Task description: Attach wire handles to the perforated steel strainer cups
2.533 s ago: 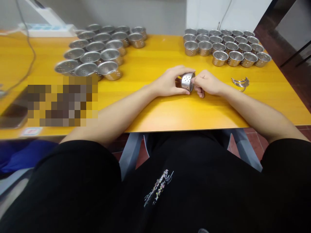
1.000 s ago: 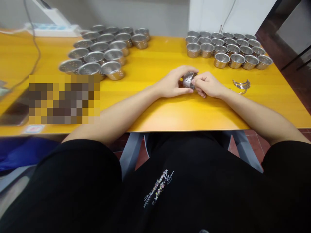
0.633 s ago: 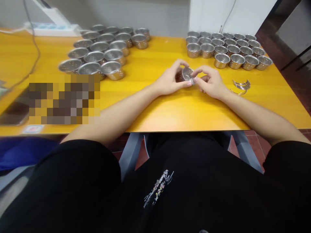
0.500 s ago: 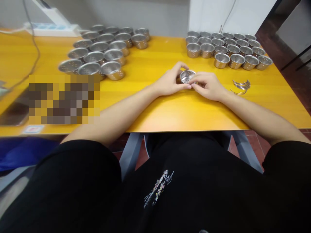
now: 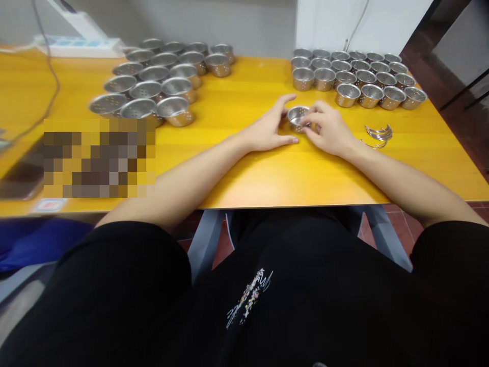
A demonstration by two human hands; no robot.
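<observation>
A small perforated metal cup (image 5: pixel 295 119) stands upright between my hands, its mouth facing up. My right hand (image 5: pixel 329 130) pinches the cup's near right rim, with the thumb outside and fingertips over the edge. On the other side my left hand (image 5: pixel 267 127) is open, thumb and forefinger spread apart around the left of the cup. A narrow gap shows between the left thumb and the cup; the left hand's other fingers are partly hidden. Several thin curved metal wires (image 5: pixel 379 133) lie in a small pile right of my right hand.
Rows of similar metal cups (image 5: pixel 371 96) stand at the back right. Another group of perforated cups (image 5: pixel 174 111) stands at the left. A power strip (image 5: pixel 80 47) and a cable (image 5: pixel 53 81) are at the far left, with a dark flat device (image 5: pixel 21 181) on the yellow table (image 5: pixel 260 178).
My left thumb and fingers have spread away from the cup. My right hand has risen slightly with its grip on the rim, and the cup has shifted a little right and away.
</observation>
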